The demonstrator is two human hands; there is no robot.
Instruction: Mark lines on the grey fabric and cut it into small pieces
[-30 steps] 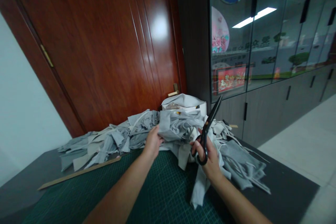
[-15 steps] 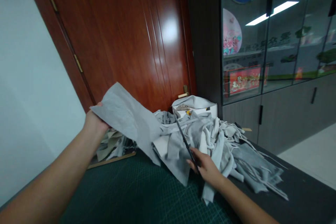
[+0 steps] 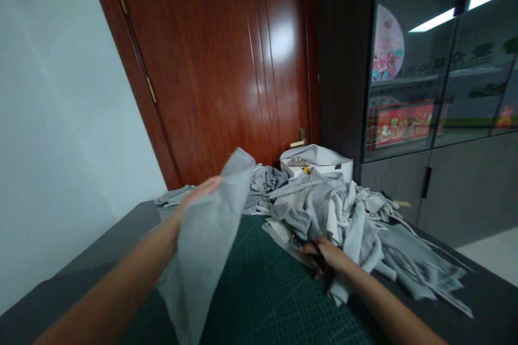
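My left hand [image 3: 204, 188], somewhat blurred, grips the upper edge of a grey piece of fabric [image 3: 212, 237]. The piece hangs down over the green cutting mat [image 3: 267, 291], well apart from the pile. Black-handled scissors [image 3: 313, 250] are in my right hand [image 3: 324, 259], the fingers around the handles. Their blades point forward and left, low against the near edge of a heap of grey fabric scraps [image 3: 335, 205]. Part of the blades blends into the scraps, so how far apart they are cannot be made out.
A white box [image 3: 343, 168] with grey fabric on top stands behind the heap. Darker grey scraps [image 3: 265, 180] lie left of it. Beyond the dark table [image 3: 109, 237] are a red-brown wooden door [image 3: 214, 64] and, at right, a glass-fronted cabinet [image 3: 465, 183].
My left hand has swung the fabric piece right and toward me, away from the pile, and it now hangs down. My right hand has lowered the scissors to the scraps. The view has turned left.
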